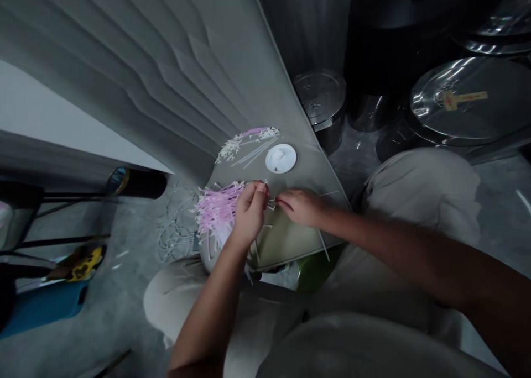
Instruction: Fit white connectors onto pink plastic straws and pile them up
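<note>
My left hand (250, 212) and my right hand (301, 205) meet over a grey-green board (286, 240) resting across my knees. Both hands pinch a small thin white piece (271, 202) between their fingertips. A heap of pink and white strips (215, 209) lies just left of my left hand. Farther up the board are a row of short white pieces (244, 141) with a few long thin sticks (256, 152) beside them, and a round white lid (281, 158).
Grey pleated fabric (157, 74) hangs over the upper left. Steel pots with lids (460, 101) and a small steel tin (321, 99) stand at the upper right. Loose white wire loops (176, 229) lie on the floor. A blue object (41, 306) sits at the lower left.
</note>
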Tool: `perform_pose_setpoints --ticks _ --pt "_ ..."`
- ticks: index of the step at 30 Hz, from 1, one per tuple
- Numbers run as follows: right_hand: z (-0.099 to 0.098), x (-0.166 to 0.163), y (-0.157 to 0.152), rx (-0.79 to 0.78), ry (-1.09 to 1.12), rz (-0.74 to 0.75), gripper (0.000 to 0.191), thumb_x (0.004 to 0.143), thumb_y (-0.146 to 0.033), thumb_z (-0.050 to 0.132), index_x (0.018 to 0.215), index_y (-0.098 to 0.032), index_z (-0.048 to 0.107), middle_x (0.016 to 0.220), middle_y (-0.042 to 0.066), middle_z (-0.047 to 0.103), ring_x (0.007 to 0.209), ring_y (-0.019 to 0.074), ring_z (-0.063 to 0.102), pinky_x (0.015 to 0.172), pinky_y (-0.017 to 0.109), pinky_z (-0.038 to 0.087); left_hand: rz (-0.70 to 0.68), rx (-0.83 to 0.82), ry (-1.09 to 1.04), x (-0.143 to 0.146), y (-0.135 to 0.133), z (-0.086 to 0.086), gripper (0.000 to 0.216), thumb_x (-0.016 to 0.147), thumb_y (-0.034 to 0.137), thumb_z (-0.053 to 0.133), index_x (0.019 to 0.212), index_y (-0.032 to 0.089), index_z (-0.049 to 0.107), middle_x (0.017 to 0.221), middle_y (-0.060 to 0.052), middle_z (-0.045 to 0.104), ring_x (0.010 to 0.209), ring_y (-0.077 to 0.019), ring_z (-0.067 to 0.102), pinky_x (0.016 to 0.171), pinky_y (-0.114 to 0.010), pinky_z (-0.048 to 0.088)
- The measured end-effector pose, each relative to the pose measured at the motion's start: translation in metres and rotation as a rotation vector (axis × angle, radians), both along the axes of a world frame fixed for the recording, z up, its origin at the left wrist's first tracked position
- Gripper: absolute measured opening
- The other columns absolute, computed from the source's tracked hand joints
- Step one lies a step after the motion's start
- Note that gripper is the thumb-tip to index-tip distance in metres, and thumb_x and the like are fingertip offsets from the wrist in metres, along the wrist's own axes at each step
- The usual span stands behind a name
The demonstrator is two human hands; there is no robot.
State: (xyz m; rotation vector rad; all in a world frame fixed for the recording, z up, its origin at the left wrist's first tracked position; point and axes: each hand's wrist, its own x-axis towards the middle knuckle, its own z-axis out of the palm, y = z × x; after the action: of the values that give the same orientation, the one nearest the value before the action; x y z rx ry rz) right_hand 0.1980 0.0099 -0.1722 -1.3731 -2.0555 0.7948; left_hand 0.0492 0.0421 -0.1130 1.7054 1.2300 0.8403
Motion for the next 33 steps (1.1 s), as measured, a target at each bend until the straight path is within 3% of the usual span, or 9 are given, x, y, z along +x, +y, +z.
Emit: perform_pose_setpoints --ticks 5,11,18,28,33 --pt "-0.004 0.002 -0.003 0.041 0.125 -0.092 0.027 0.098 -0.026 0.041 0.102 -0.014 0.065 0.098 0.010 0.071 0.090 0.0166 0.063 0.081 0.027 0.043 0.176 0.011 -0.141 0.006 -0.026 -0.031 0.035 0.093 0.046 0.043 0.070 0.021 0.047 0.059 0.003 0.042 0.056 -0.0109 0.041 0.056 -0.025 0.036" --pt "-0.006 0.004 -0.006 0.153 0.208 -0.197 0.024 0.097 -0.029 0.042 0.099 -0.016 0.063 0.092 0.006 0.071 0.086 0.0148 0.064 0.081 0.026 0.047 0.174 0.001 -0.151 0.016 -0.042 -0.062 0.040 0.093 0.051 0.042 0.067 0.020 0.045 0.059 0.003 0.044 0.058 -0.0115 0.042 0.059 -0.026 0.036" --pt "-0.001 0.002 -0.010 0.195 0.288 -0.241 0.017 0.096 -0.027 0.046 0.096 -0.019 0.062 0.090 0.003 0.070 0.083 0.0131 0.064 0.078 0.026 0.050 0.178 0.018 -0.179 0.015 -0.042 -0.064 0.038 0.097 0.043 0.040 0.069 0.020 0.049 0.061 0.002 0.048 0.058 -0.0109 0.043 0.058 -0.027 0.034" --pt "0.017 0.000 -0.015 0.042 0.514 -0.313 0.013 0.094 -0.025 0.051 0.098 -0.022 0.063 0.101 0.004 0.070 0.094 0.0140 0.065 0.084 0.032 0.053 0.173 0.069 -0.112 0.016 -0.040 -0.066 0.035 0.098 0.038 0.039 0.070 0.020 0.048 0.065 0.000 0.051 0.063 -0.0125 0.047 0.061 -0.029 0.035" --pt "0.016 0.001 -0.014 -0.044 0.524 -0.339 0.014 0.093 -0.029 0.053 0.099 -0.021 0.064 0.094 0.002 0.072 0.085 0.0132 0.067 0.078 0.030 0.054 0.137 0.087 -0.090 0.016 -0.041 -0.066 0.033 0.098 0.035 0.038 0.071 0.020 0.048 0.067 0.000 0.052 0.064 -0.0121 0.047 0.062 -0.027 0.035"
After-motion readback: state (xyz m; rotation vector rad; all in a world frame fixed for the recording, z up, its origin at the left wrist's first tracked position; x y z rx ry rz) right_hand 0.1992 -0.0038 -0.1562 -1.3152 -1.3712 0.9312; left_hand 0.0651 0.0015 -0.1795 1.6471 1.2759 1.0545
